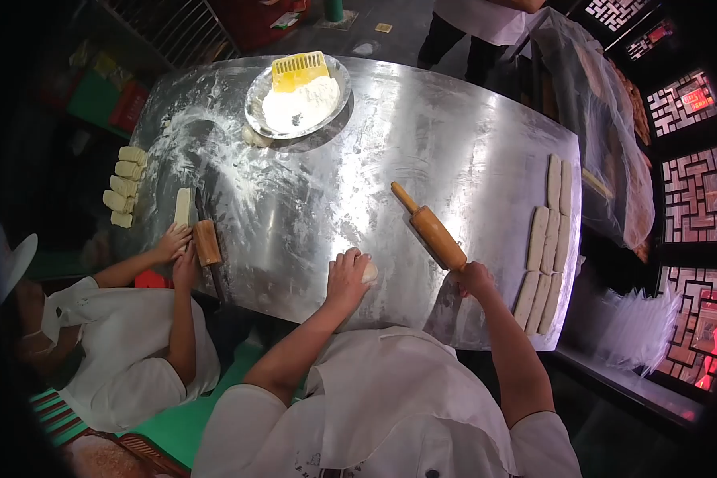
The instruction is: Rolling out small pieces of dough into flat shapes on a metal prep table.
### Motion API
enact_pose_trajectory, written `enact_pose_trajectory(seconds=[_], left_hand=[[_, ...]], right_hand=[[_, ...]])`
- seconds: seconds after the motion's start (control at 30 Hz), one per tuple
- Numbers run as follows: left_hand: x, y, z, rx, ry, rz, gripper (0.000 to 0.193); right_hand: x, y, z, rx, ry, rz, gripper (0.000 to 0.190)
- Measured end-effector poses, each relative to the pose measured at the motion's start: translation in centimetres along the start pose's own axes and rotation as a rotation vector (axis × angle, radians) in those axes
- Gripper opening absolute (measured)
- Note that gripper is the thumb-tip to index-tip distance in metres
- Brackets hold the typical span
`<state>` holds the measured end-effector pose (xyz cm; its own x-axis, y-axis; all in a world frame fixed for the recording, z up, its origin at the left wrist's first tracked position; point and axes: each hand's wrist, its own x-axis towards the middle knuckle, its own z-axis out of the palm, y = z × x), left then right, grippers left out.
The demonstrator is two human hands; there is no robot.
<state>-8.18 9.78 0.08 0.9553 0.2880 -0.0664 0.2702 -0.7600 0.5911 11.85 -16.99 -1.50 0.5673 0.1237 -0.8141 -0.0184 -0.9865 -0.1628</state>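
Note:
My left hand [348,278] rests on the steel table [310,209], its fingers curled around a small ball of pale dough [370,273]. My right hand [475,279] grips the lower handle of a wooden rolling pin [438,236], which slants up and to the left over the tabletop. Near the right edge of the table, several long strips of dough [548,239] lie side by side in rows. A metal bowl of white flour [302,104] stands at the far side, with a yellow plastic scraper [300,70] in it.
A co-worker's hands [179,248] touch a dough strip [183,206] at the left, beside another wooden rolling pin [207,243]. Several folded dough pieces [125,185] line the left edge. Dough lumps [256,137] sit against the bowl. Another person [475,30] stands beyond the table.

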Motion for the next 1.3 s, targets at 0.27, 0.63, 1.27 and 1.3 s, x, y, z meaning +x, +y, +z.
enact_pose_trajectory(seconds=[0.27, 0.63, 1.27, 1.3], left_hand=[[1.9, 2.4, 1.3, 0.273, -0.094, 0.086, 0.068], [4.5, 2.2, 1.4, 0.347, -0.061, 0.041, 0.072], [8.5, -6.3, -6.6, 0.331, 0.074, -0.159, 0.059], [7.5, -5.7, -6.2, 0.316, 0.059, -0.131, 0.059]], right_hand=[[-2.6, 1.3, 1.5, -0.075, 0.231, -0.202, 0.030], [-6.5, 2.5, 3.2, 0.204, 0.557, -0.403, 0.056], [-0.3, -12.8, 0.1, -0.172, 0.537, -0.625, 0.033], [-0.1, -12.1, -0.5, -0.206, 0.577, -0.587, 0.032]])
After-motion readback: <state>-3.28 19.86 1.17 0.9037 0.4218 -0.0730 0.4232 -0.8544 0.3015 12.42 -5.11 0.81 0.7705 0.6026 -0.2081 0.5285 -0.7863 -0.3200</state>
